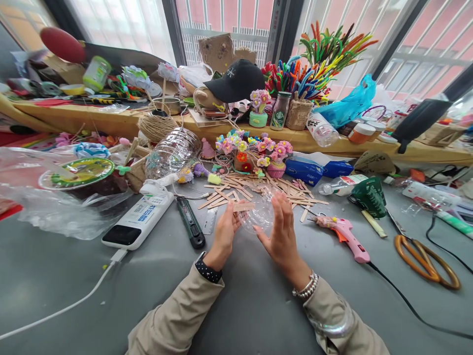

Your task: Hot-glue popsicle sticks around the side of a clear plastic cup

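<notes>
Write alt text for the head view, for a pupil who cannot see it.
A left hand and right hand surround a clear plastic piece above a grey table, a flat wooden stick at the left hand. Loose sticks lie scattered beyond; a pink glue gun and orange-handled scissors lie to the right.

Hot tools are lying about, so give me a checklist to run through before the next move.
1. Wooden stick held in left hand: ok.
2. Stick stuck to the clear plastic piece: cannot tell; they overlap in view.
3. Right hand gripping the piece firmly: cannot tell; its fingers are extended beside it.
4. Pink glue gun off the tabletop: not ok; it lies directly on it.
5. Glue gun heated: cannot tell.
6. Scissors away from both hands: ok, beyond the glue gun on the right.
</notes>
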{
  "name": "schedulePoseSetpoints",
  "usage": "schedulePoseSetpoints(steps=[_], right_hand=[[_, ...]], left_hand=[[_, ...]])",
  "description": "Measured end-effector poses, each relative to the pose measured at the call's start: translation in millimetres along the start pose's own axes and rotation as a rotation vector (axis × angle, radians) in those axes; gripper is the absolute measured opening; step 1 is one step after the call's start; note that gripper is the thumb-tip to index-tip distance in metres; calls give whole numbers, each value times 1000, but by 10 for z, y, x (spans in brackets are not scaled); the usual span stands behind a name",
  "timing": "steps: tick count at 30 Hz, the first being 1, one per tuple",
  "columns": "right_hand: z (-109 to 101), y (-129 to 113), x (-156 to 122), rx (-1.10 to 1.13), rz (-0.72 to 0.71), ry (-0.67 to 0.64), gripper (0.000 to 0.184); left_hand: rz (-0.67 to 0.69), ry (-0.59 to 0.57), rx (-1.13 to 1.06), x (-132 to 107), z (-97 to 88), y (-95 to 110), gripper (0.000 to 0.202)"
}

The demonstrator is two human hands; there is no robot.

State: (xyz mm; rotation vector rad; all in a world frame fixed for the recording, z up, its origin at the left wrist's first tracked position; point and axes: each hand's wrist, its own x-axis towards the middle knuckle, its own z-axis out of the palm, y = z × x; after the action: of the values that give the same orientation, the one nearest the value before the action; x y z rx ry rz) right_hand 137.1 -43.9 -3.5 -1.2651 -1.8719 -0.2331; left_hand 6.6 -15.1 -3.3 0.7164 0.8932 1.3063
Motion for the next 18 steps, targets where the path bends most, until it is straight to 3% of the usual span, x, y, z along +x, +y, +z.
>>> schedulePoseSetpoints(steps=[12, 15, 18], right_hand=[[-30, 31, 23, 53, 30, 1, 81], [-75, 85, 65, 154, 128, 10, 83], [-137, 189, 129, 406, 323, 3, 90]], left_hand=[[-44, -10, 12, -11, 12, 53, 43], [-32, -1, -16, 4, 21, 74, 45], [44, 40, 13, 16, 23, 92, 40]])
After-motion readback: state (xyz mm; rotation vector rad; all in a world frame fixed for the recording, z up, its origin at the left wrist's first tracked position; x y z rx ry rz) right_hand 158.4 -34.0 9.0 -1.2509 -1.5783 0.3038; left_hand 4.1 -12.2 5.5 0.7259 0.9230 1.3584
